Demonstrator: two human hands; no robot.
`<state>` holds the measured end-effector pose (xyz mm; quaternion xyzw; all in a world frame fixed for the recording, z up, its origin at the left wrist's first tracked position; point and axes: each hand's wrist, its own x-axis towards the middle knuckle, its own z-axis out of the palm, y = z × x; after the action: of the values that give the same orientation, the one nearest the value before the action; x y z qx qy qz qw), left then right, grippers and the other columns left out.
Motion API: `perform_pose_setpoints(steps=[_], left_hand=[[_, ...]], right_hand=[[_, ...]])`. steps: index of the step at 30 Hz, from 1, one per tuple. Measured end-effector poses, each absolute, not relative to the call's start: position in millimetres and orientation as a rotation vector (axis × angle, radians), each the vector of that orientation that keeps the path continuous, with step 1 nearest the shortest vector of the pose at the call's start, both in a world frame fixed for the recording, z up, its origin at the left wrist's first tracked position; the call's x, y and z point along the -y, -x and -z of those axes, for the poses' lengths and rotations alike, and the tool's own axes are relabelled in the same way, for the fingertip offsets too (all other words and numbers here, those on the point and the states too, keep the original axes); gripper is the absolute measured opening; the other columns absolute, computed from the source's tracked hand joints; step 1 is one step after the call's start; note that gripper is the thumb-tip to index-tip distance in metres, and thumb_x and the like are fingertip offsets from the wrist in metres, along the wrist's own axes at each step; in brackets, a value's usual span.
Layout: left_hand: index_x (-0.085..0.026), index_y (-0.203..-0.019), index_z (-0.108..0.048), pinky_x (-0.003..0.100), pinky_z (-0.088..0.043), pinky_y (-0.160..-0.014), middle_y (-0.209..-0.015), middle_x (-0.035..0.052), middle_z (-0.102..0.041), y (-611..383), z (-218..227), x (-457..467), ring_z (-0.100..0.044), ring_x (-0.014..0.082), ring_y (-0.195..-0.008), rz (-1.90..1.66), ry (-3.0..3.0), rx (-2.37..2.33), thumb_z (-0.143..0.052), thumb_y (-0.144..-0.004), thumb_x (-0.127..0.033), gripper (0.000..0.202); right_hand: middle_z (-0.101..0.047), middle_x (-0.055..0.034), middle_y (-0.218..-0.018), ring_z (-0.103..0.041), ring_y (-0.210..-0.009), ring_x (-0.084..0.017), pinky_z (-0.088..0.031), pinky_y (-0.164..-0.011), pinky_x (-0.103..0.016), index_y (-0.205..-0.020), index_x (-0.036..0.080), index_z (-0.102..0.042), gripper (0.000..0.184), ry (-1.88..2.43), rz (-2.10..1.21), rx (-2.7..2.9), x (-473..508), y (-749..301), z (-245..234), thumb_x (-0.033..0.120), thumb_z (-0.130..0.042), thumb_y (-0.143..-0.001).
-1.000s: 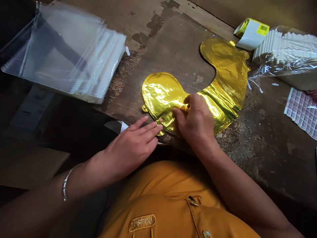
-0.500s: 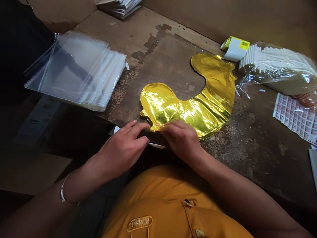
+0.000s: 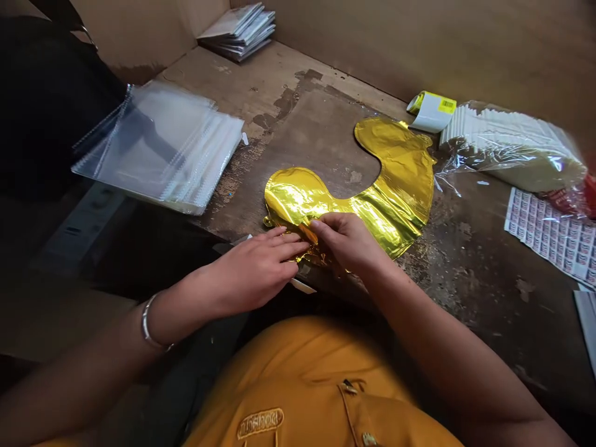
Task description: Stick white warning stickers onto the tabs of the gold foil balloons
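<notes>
**While two hands meet on a gold foil balloon [image 3: 395, 186]**

Nearest, a silver bangle [image 3: 149, 332] circles the left wrist above a mustard shirt [image 3: 302, 397]. The left hand [image 3: 254, 270] lies flat, fingers slightly apart, tips on the balloon's lower end. Beside it, the right hand's [image 3: 347, 242] fingers bunch together, pinching a fold of foil. The balloon lies flat on a worn wooden bench [image 3: 316, 136]. Clear plastic bags [image 3: 161, 149] sit left; a label roll [image 3: 431, 112], a plastic-wrapped white stack [image 3: 507, 149] and a printed label sheet [image 3: 552, 233] lie right. Booklets [image 3: 239, 31] stand farthest back.
</notes>
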<state>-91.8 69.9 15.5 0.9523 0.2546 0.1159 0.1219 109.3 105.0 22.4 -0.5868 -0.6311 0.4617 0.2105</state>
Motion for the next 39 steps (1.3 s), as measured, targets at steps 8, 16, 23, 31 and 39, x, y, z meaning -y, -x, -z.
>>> perform_pose_setpoints(steps=[8,16,23,31,39], left_hand=[[-0.017,-0.075,-0.065,0.038,-0.053,-0.085,-0.086,0.0083,-0.066,89,-13,-75,-0.061,0.0243,-0.093,-0.300,-2.779,-0.724,-0.054,-0.086,-0.021,0.016],[-0.017,-0.084,-0.066,0.043,-0.045,-0.104,-0.115,0.0113,-0.066,89,-10,-74,-0.057,0.0248,-0.117,-0.324,-2.744,-0.699,-0.053,-0.087,-0.017,0.014],[-0.017,-0.079,-0.064,0.045,-0.044,-0.106,-0.140,0.0108,-0.053,91,-8,-72,-0.047,0.0272,-0.132,-0.384,-2.689,-0.716,-0.052,-0.087,-0.014,0.015],[-0.018,-0.076,-0.063,0.043,-0.045,-0.106,-0.140,0.0080,-0.054,89,-7,-73,-0.048,0.0258,-0.131,-0.421,-2.683,-0.729,-0.049,-0.087,-0.013,0.018],[-0.017,-0.080,-0.064,0.045,-0.044,-0.107,-0.142,0.0088,-0.051,87,-4,-72,-0.046,0.0261,-0.133,-0.321,-2.713,-0.763,-0.048,-0.090,-0.017,0.019]], right_hand=[[-0.061,-0.0185,-0.123,-0.053,-0.113,-0.029,-0.041,-0.099,-0.046,-0.118,0.010,-0.058,0.044,1.428,-0.294,2.155,-74,-117,-17,0.033,-0.061,-0.081],[-0.071,-0.0097,-0.090,-0.062,-0.084,-0.021,-0.050,-0.081,-0.035,-0.080,0.015,-0.066,0.019,1.503,-0.479,2.243,-67,-109,-19,0.014,-0.048,-0.084],[-0.068,-0.0019,-0.073,-0.060,-0.063,-0.013,-0.050,-0.063,-0.029,-0.078,0.015,-0.065,0.006,1.771,-0.663,1.428,-167,-213,-54,0.018,-0.062,-0.075],[-0.065,-0.0160,-0.085,-0.058,-0.085,-0.019,-0.039,-0.077,-0.038,-0.077,0.006,-0.065,0.021,2.136,-0.144,1.309,-257,-308,-81,0.020,-0.051,-0.083],[-0.069,-0.0124,-0.086,-0.057,-0.091,-0.027,-0.041,-0.081,-0.040,-0.081,0.018,-0.068,0.018,2.101,0.096,2.171,-192,-228,-38,0.034,-0.061,-0.082]])
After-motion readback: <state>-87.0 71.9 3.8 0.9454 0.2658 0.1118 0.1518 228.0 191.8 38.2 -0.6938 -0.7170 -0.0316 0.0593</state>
